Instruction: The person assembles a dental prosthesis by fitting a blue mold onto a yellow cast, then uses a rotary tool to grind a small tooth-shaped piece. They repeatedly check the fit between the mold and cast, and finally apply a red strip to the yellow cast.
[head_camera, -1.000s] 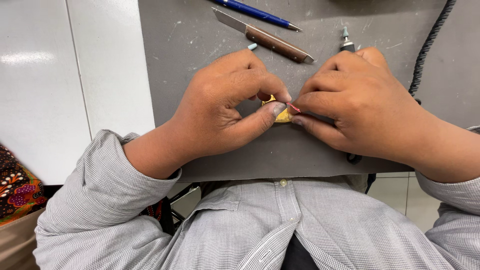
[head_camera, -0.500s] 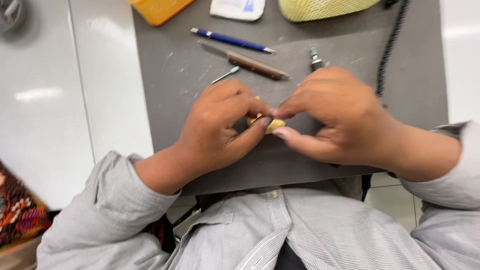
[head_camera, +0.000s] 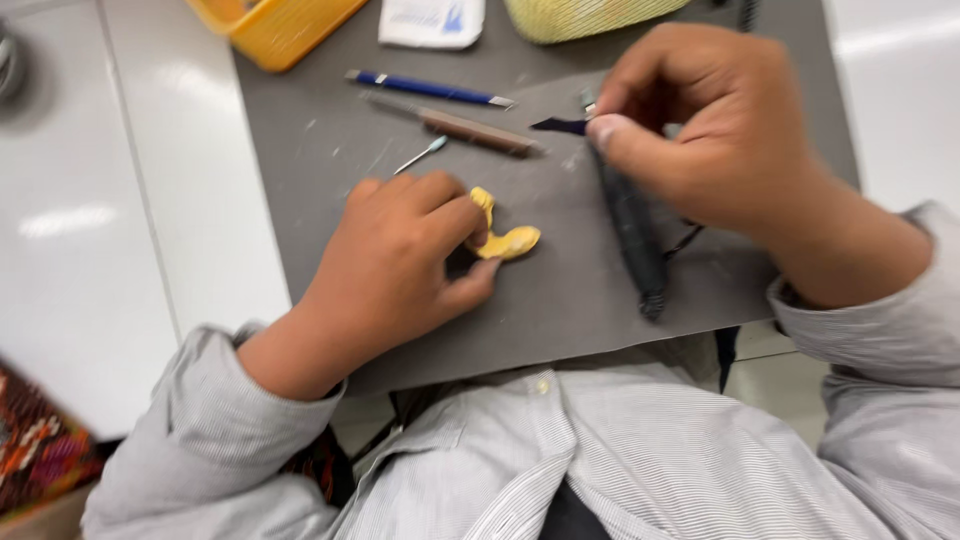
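The left hand rested on the grey mat, its fingers curled down and pressed onto a small yellow piece of bent, soft-looking material. The thumb lay just under that piece and the fingertips sat on its near end, so the piece was pinned against the mat rather than lifted. Most of the yellow piece poked out to the right of the fingertips, with a thin upright part rising beside the index finger.

Just beyond the knuckles of that hand lay a slim metal pick with a pale tip, apart from the fingers. Farther out from the grip lay a brown-handled tool, and beyond it a blue pen, both lying crosswise on the mat. At the far edge stood a yellow basket, a white packet and a pale woven thing.

To the right of the yellow piece, well apart from it, the right hand hovered above the mat with thumb and forefinger pinched together on the top of a dark handled tool. A small dark tip stuck out from the pinch toward the left. The tool's black shaft ran from the pinch down toward the person's striped grey shirt.
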